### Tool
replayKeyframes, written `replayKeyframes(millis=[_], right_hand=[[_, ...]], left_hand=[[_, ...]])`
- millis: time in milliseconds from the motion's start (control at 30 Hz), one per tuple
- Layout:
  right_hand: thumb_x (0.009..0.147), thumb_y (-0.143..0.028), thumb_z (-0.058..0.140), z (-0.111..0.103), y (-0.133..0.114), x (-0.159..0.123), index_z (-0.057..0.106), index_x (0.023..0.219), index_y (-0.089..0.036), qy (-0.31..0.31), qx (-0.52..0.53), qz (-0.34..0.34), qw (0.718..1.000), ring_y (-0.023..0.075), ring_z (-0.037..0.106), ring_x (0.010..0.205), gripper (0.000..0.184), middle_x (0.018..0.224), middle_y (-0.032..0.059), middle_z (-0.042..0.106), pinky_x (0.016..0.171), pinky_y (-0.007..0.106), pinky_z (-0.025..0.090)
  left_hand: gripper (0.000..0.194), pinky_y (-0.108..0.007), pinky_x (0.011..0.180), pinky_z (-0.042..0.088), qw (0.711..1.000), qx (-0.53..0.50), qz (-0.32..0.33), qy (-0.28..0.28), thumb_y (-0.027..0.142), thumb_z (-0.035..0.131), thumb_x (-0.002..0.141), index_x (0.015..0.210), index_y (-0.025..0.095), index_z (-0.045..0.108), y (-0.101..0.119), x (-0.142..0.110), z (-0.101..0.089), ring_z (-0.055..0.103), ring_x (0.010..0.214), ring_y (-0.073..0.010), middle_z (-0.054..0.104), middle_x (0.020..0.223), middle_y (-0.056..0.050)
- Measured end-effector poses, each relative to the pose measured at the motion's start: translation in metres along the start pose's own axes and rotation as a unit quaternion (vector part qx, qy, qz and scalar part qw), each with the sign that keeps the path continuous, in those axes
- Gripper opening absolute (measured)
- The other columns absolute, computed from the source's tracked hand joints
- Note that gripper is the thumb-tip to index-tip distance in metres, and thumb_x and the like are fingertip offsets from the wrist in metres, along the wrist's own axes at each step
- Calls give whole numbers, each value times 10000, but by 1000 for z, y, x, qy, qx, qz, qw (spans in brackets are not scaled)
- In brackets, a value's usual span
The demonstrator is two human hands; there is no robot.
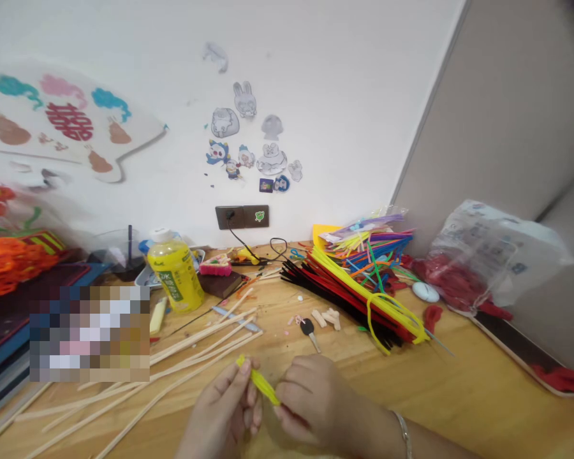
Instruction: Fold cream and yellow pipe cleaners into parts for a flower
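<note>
Between my two hands, low in the middle of the head view, is a short yellow bundle of folded pipe cleaner (264, 386). My left hand (229, 403) pinches its upper left end between thumb and fingers. The lower right end is gripped by my right hand (316, 398), fingers curled over it, so that tip is hidden. Just beyond my hands, a key with a black head (308, 327) lies on the wooden table. Long cream pipe cleaners (191, 347) spread out left of my left hand.
A yellow drink bottle (176, 274) stands at the back left. Bundles of black, red and yellow pipe cleaners (344, 299) lie at the back right, near a white computer mouse (425, 292) and a clear plastic bag (497, 248). Orange flowers (14, 261) sit far left.
</note>
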State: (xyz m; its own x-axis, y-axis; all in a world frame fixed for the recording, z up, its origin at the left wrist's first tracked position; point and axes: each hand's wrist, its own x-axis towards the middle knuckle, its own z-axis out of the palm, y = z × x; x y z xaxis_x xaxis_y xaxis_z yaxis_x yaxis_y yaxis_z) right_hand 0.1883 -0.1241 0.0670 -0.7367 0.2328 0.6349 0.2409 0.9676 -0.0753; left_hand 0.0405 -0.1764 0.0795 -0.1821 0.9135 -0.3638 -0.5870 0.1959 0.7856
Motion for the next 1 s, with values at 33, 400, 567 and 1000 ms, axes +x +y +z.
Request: replayKeyframes(millis=[33, 400, 567, 1000], right_hand=[[838, -275, 429, 1, -1, 0, 506, 679, -177, 11, -8, -13, 1000, 135, 461, 556, 202, 600, 7, 534, 506, 253, 349], [891, -213, 427, -7, -3, 4, 513, 979, -161, 98, 116, -34, 988, 116, 549, 707, 134, 823, 38, 646, 651, 222, 441], [917, -251, 401, -8, -3, 3, 545, 1001, -185, 87, 178, -31, 980, 105, 560, 735, 179, 817, 32, 637, 679, 209, 443], [782, -432, 590, -6, 1, 11, 550, 739, -155, 137, 595, 352, 710, 75, 475, 492, 284, 559, -28, 525, 503, 192, 392]], left_hand=[[437, -156, 313, 284, 1000, -1, -7, -7, 457, 816, 430, 661, 164, 589, 0, 0, 0, 424, 285, -62, 498, 367, 91], [293, -131, 316, 224, 991, 7, -94, -99, 390, 762, 589, 627, 154, 591, -4, -6, -2, 369, 272, -23, 457, 382, 93], [250, -138, 340, 228, 990, 27, -94, -106, 359, 743, 626, 666, 156, 604, -1, -10, -2, 371, 303, -25, 486, 416, 77], [423, -196, 383, 376, 940, 284, 35, -184, 580, 648, 612, 707, 174, 582, 0, 2, -5, 502, 364, -98, 534, 458, 50]])
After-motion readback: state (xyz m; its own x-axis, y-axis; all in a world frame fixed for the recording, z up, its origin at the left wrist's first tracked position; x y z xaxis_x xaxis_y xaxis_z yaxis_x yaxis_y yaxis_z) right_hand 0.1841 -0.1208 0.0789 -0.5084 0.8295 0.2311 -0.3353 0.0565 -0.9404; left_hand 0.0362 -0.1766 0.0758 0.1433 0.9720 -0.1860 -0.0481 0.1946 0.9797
